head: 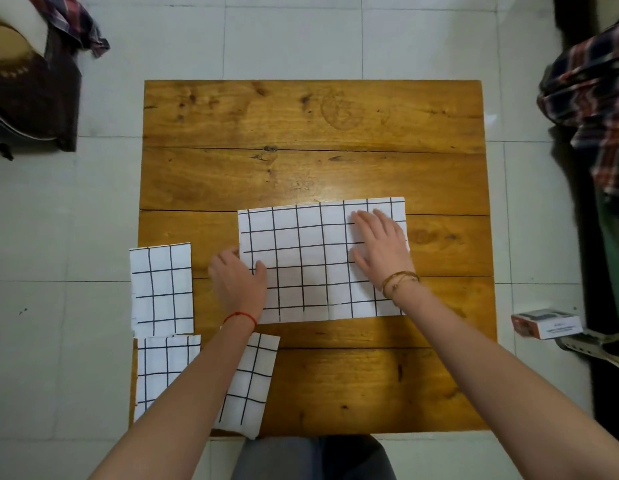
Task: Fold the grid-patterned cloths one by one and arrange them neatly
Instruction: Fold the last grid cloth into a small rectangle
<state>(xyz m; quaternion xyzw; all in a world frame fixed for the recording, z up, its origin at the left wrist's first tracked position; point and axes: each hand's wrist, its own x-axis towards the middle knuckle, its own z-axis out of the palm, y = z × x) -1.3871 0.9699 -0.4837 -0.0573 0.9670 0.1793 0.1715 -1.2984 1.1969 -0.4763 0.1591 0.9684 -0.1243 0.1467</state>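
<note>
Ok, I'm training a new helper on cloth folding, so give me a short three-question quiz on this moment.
1. True or false: the right hand lies flat on the large grid-patterned cloth.
2. Where is the left hand on that cloth? A) its far right corner B) its left edge C) not touching it
3. How many smaller folded grid-patterned cloths lie at the wooden table's near left?

Key: 1. True. 2. B, thumb on top of the left edge. 3. Three: the far folded cloth, the near-left folded cloth and the folded cloth under the left forearm.
</note>
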